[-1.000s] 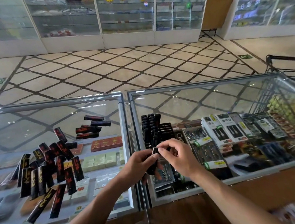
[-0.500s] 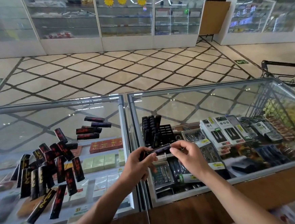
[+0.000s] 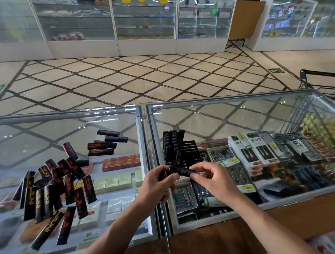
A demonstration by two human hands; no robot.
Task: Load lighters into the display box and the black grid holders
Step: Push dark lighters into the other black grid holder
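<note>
A: Closest in, both hands are together over the glass tabletop [image 3: 232, 121], sharing one lighter [image 3: 183, 170] that lies level between them. The left hand [image 3: 159, 184] has its fingers curled round one end. The right hand [image 3: 209, 180] pinches the other end between thumb and fingertips.

B: There's something dark with red print deeper in the left palm too. A second one? I can't tell from here.

A: How would you expect it to handle?

B: Light and stiff, I'd judge: a slim hard body with a glossy black finish. It shouldn't bend, but it could slide out of a loose pinch. I'd take it across the two long flat faces near the upper end, leaving the base free to lead into a cell.

A: And the cells are just past the fingertips. The black grid holder [image 3: 190, 149] seems to stand on the glass, its left columns filled with standing lighters [image 3: 172, 144] and its right cells showing open.

B: Narrow slots, so it probably wants turning upright and lowering in straight.

A: Well out to the left of the left hand there's a loose pile [image 3: 53, 186] of the same black sticks, red and gold print, lying crossed over one another.

B: Beyond that pile, four more lighters [image 3: 105, 143] lie flat, roughly side by side.

A: And the display box? I can't pick one out anywhere.
</note>
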